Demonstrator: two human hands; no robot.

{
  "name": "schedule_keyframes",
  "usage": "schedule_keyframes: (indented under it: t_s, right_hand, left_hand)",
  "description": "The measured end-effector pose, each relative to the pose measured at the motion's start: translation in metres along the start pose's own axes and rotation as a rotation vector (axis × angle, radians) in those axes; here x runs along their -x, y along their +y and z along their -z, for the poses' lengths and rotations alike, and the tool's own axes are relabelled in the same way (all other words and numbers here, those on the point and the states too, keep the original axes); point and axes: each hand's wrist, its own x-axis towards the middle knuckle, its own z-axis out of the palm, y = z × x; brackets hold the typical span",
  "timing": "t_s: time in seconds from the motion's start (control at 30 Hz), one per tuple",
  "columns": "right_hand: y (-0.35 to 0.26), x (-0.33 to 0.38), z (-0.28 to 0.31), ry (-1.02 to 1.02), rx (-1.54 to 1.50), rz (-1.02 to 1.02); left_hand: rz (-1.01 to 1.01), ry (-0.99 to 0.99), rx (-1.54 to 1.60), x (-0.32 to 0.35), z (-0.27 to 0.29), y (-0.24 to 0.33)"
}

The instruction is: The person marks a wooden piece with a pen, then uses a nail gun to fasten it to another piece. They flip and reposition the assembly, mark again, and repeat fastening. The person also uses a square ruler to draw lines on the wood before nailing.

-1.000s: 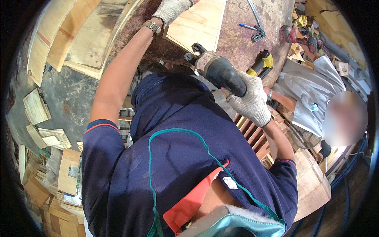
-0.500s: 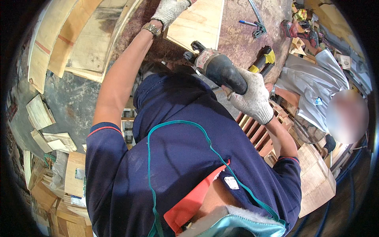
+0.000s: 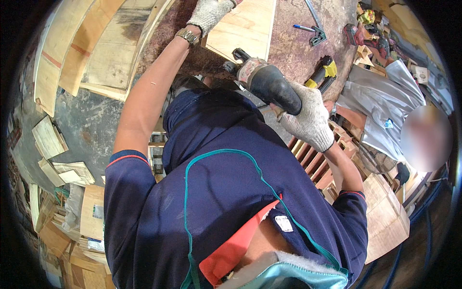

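Gloves of white knit cover both hands, a sensible thing around rough wood and a power tool. The left hand (image 3: 210, 13) reaches far forward with the arm stretched out and presses flat on a pale plywood board (image 3: 245, 29); its fingers run off the top edge of the view, so how far they are spread cannot be told, but the palm bears down as if to pin the board against the brown workbench (image 3: 308, 58). The right hand (image 3: 308, 120) is wrapped tightly around the black handle of a power tool (image 3: 267, 84), all fingers closed on it, with the nose end aimed at the near edge of that board. Holding 1 hand on the board and 1 on the tool keeps the work steady. A yellow and black tool (image 3: 322, 72) lies just beside on the bench, within easy reach. Another person in a grey shirt (image 3: 380, 111) sits at the right.
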Motion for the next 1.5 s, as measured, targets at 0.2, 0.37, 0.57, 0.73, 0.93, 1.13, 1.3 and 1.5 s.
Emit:
schedule_keyframes:
  t_s: [0.2, 0.37, 0.57, 0.73, 0.93, 1.13, 1.3, 1.5]
  right_hand:
    - [-0.001, -0.004, 0.0, -0.014, 0.025, 0.003]
    - [-0.001, -0.007, -0.001, -0.01, 0.035, 0.051]
    - [-0.004, -0.011, -0.001, -0.001, 0.087, 0.039]
    - [-0.009, -0.013, 0.001, -0.007, 0.117, -0.005]
    - [-0.016, -0.017, 0.002, 0.0, 0.097, 0.002]
    - [-0.019, -0.019, 0.002, -0.014, 0.081, 0.0]
    - [-0.021, -0.022, 0.001, -0.001, 0.091, 0.016]
    - [-0.025, -0.025, 0.001, -0.002, 0.086, 0.016]
  left_hand:
    - [0.072, 0.037, -0.045, 0.002, -0.002, 0.007]
    - [0.053, 0.044, -0.082, 0.003, -0.001, 0.009]
    - [0.054, 0.038, -0.114, 0.001, 0.0, 0.006]
    - [0.042, 0.048, -0.1, 0.001, -0.001, 0.004]
    - [-0.004, 0.061, -0.214, 0.0, 0.002, 0.004]
    - [0.029, 0.052, -0.257, -0.001, 0.003, 0.004]
    - [0.0, 0.086, -0.206, -0.001, 0.001, 0.001]
    - [0.012, 0.061, -0.115, -0.001, 0.001, 0.0]
